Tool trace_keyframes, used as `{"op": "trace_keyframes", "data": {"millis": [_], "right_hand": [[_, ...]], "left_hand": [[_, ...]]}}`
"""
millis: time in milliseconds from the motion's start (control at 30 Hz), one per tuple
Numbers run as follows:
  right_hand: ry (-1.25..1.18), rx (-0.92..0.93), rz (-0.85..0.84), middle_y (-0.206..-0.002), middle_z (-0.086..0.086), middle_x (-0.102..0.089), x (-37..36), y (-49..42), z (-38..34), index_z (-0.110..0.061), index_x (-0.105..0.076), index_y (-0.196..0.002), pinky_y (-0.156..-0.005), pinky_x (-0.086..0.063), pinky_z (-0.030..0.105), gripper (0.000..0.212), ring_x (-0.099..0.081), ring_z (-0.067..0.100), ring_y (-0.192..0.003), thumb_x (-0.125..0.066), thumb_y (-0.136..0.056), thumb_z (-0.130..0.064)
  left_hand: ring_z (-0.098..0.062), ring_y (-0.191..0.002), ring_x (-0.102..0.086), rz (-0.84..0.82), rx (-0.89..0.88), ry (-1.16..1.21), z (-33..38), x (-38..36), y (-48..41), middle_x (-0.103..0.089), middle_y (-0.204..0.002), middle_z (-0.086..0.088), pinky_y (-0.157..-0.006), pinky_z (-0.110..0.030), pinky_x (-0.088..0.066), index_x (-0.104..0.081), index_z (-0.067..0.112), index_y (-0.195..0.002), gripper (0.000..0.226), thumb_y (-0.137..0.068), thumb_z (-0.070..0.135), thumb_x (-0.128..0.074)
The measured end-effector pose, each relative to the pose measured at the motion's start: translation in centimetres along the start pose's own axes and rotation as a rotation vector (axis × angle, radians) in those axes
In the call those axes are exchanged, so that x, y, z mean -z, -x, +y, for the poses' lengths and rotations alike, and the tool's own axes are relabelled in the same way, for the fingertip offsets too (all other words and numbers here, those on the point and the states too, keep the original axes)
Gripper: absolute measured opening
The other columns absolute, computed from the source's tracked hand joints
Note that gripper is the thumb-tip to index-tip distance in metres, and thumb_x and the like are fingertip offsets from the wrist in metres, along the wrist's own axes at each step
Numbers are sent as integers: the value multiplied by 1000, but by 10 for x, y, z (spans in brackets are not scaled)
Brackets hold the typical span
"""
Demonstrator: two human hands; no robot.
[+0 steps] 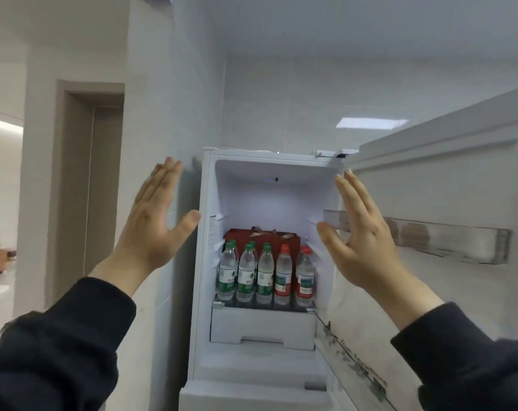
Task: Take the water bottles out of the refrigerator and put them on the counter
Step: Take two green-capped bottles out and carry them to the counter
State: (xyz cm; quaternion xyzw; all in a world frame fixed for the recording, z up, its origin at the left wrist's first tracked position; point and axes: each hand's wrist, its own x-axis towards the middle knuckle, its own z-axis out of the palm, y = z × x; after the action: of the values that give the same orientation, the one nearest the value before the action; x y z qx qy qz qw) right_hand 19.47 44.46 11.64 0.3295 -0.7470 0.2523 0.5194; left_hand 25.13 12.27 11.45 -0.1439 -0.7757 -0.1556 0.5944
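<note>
The white refrigerator (206, 232) stands straight ahead with its door (430, 185) swung open to the right. On a shelf inside stand several clear water bottles (265, 272), some with green caps and labels on the left, others with red caps (283, 277) on the right. Behind them sits a red box (290, 240). My left hand (157, 221) is raised flat, fingers apart, left of the refrigerator opening. My right hand (358, 235) is raised the same way at the opening's right side, in front of the door. Neither hand touches a bottle.
A white drawer (260, 324) sits under the bottle shelf. A clear door bin (447, 238) hangs on the open door. A tiled wall (174, 114) runs beside the refrigerator on the left, with a doorway (88, 179) further left. No counter is in view.
</note>
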Motion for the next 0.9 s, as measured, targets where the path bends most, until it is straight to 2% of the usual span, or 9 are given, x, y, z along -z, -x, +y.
{"op": "trace_keyframes", "data": {"millis": [100, 200, 267, 400, 533, 600, 700, 833, 900], "right_hand": [[24, -37, -13, -162, -17, -10, -48, -5, 10, -29, -17, -157, -112, -9, 19, 75, -4, -3, -147, -42, -90, -53], [21, -100, -20, -160, -22, -7, -103, -16, 24, -33, -14, -156, -112, -11, 22, 76, -6, -4, -147, -42, -89, -55], [11, -144, -31, -159, -23, -8, -136, -22, 33, -34, -15, -156, -111, -11, 22, 75, -8, -2, -148, -42, -89, -55], [-9, -222, -87, -161, -23, -8, -191, -27, 56, -36, -14, -156, -104, -6, 10, 75, -5, -4, -147, -43, -90, -54], [-44, -289, -120, -164, -19, -9, -240, -27, 89, -37, -15, -156, -109, -11, 19, 76, -5, -5, -146, -44, -88, -55], [-75, -324, -136, -164, -19, -8, -266, -27, 107, -39, -13, -155, -111, -12, 24, 76, -4, -5, -147, -44, -88, -57], [-152, -395, -174, -163, -22, -9, -311, -24, 135, -42, -12, -153, -112, -13, 26, 75, -2, -9, -142, -48, -89, -55], [-383, -583, -188, -162, -13, -23, -379, -24, 172, -40, -18, -153, -116, -27, 35, 77, -22, 5, -146, -62, -89, -46], [-528, -681, -223, -161, -12, -28, -414, -24, 184, -38, -21, -153, -111, -30, 30, 78, -28, 2, -140, -64, -88, -44]], "left_hand": [[-10, -150, -8, -2, -34, 17, -37, -34, -7, -13, -161, 2, -117, -15, -1, -21, 12, -156, 80, -88, 48, -42], [7, -147, 1, -23, -45, 70, -77, -77, -15, -12, -161, 3, -116, -13, 0, -20, 13, -157, 80, -88, 47, -44], [13, -144, 4, -48, -44, 115, -99, -107, -18, -11, -160, 5, -114, -9, 1, -19, 14, -157, 81, -88, 46, -45], [15, -143, 3, -106, 17, 199, -135, -163, -19, -10, -160, 10, -114, -8, 0, -18, 17, -157, 82, -86, 49, -44], [14, -144, 3, -145, 51, 227, -162, -221, -13, -11, -160, 11, -114, -8, 1, -18, 19, -157, 80, -88, 49, -43], [14, -143, 4, -171, 110, 255, -173, -253, -10, -9, -159, 16, -114, -11, -1, -13, 28, -157, 79, -88, 54, -42], [9, -143, -2, -199, 267, 317, -187, -300, -7, -10, -156, 23, -114, -24, -8, -8, 40, -155, 80, -85, 62, -40], [3, -133, -21, -206, 496, 375, -209, -364, -1, -22, -146, 27, -108, -30, -22, -14, 40, -155, 80, -85, 61, -46], [1, -130, -25, -204, 643, 471, -221, -392, 2, -25, -151, 23, -107, -32, -25, -15, 39, -155, 76, -90, 55, -51]]}}
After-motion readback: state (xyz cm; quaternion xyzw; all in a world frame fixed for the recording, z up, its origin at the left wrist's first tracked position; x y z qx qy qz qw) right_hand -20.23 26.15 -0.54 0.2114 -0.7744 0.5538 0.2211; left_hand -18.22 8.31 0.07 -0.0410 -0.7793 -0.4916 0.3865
